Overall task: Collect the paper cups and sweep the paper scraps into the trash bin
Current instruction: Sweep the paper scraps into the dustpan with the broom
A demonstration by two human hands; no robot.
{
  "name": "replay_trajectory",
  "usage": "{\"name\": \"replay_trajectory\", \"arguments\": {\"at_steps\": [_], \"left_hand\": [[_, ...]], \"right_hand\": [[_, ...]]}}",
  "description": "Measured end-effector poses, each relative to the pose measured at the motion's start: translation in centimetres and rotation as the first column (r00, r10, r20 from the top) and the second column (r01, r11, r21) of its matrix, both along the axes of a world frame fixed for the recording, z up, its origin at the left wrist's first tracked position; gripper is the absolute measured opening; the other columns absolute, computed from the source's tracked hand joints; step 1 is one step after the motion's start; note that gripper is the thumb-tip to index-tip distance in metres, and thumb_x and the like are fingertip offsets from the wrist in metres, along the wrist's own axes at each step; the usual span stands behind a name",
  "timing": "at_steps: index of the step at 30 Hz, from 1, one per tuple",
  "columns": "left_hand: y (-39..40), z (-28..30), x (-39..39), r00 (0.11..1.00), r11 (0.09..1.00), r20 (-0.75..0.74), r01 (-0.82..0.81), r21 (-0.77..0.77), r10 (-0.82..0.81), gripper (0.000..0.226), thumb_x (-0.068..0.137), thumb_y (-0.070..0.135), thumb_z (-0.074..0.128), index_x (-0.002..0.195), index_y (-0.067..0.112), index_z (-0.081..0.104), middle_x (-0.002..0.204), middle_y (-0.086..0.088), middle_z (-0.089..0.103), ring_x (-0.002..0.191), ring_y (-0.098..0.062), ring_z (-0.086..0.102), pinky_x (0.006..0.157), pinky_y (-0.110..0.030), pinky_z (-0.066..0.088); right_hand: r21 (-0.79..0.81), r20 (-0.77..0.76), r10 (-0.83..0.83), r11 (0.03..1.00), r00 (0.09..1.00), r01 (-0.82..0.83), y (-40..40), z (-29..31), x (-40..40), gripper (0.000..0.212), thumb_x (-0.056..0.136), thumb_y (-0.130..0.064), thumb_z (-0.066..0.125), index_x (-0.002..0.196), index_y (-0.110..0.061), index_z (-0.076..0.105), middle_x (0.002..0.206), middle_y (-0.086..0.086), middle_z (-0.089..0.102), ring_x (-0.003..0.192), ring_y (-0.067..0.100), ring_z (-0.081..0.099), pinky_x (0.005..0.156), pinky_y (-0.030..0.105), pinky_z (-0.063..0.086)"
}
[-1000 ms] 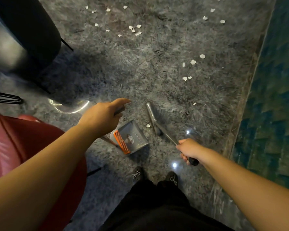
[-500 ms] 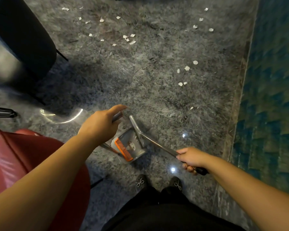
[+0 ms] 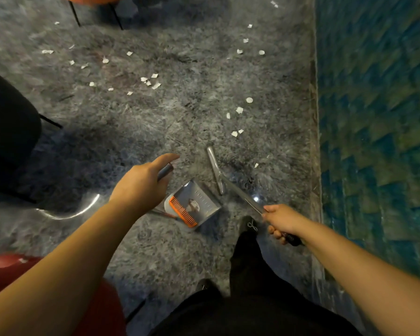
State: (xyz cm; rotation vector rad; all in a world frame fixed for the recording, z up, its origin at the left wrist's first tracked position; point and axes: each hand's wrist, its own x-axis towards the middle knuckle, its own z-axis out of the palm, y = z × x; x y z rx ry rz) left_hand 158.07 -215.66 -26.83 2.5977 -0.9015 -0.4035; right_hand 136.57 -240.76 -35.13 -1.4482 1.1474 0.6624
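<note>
While most of the mess is still on the floor (image 3: 155, 132), sweeping looks early-to-mid stage, judging from the head view alone.

Head view:
- left hand (image 3: 141, 185) is curled round the grey handle of the dustpan (image 3: 194, 202); thumb sticks forward. Pan sits low on the floor just ahead of the feet, orange comb edge toward the person. Something pale lies in the pan, maybe a few scraps; too blurred to say.
- right hand (image 3: 280, 221) is wrapped round the dark grip of the broom (image 3: 228, 183). Its grey head is down on the floor just right of the pan mouth, apart from it.
- paper scraps (image 3: 237, 133): one cluster just beyond the broom head, near the border of the teal carpet (image 3: 374, 141); a single bit right of the head; a second cluster further out at centre; more strewn toward the top left and top right.
- No paper cups in view, so can't tell whether they're collected. Trash bin not identifiable either; the dark rounded object (image 3: 7, 141) at left could be a seat or a bin.
- red seat (image 3: 58, 299) at bottom left, chair legs at top.

Left, as I judge it: pull the near cluster into the pan, work outward through the rest, then tip the pan into the bin.
</note>
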Motion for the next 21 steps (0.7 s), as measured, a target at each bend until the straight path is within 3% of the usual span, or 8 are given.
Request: {"name": "replay_trajectory", "arguments": {"at_steps": [5,13,17,21], "left_hand": [[-4.4,0.1,3.8,0.999,0.999,-0.043,-0.032,-0.018,0.031,0.053,0.094,0.023,0.057,0.137,0.047,0.038,0.108,-0.006,0.071,0.082,-0.031,0.067,0.069,-0.047,0.056],[-5.7,2.4,8.3,0.991,0.992,-0.038,-0.125,0.011,0.125,0.053,0.09,0.028,0.063,0.132,0.055,0.043,0.102,0.005,0.071,0.08,-0.021,0.067,0.069,-0.033,0.053],[-5.5,3.0,9.4,0.99,0.989,-0.038,-0.135,0.063,0.138,0.054,0.09,0.029,0.064,0.131,0.056,0.042,0.104,0.007,0.071,0.081,-0.018,0.067,0.072,-0.035,0.055],[-5.2,2.0,10.0,0.988,0.983,-0.038,-0.142,0.115,0.147,0.053,0.093,0.027,0.061,0.136,0.05,0.041,0.112,0.008,0.07,0.088,-0.02,0.068,0.075,-0.037,0.056]], "right_hand": [[-0.047,0.004,0.038,0.998,0.999,-0.038,-5.3,-0.6,2.7,0.048,0.101,-0.016,0.04,0.147,-0.021,0.031,0.056,0.007,0.043,0.03,0.009,0.037,0.034,0.015,0.03],[-0.001,-0.062,0.175,0.985,0.983,-0.175,-11.6,-1.8,8.6,0.045,0.098,-0.018,0.044,0.143,-0.021,0.039,0.058,0.008,0.046,0.039,0.014,0.039,0.039,0.019,0.033],[0.018,-0.081,0.276,0.961,0.958,-0.276,-12.8,-2.1,11.6,0.042,0.098,-0.02,0.045,0.14,-0.018,0.044,0.06,0.007,0.049,0.037,0.013,0.041,0.039,0.018,0.034],[0.04,-0.085,0.33,0.944,0.94,-0.328,-12.0,-2.5,14.1,0.047,0.1,-0.019,0.043,0.146,-0.021,0.033,0.056,0.006,0.049,0.036,0.012,0.041,0.038,0.017,0.033]]}}
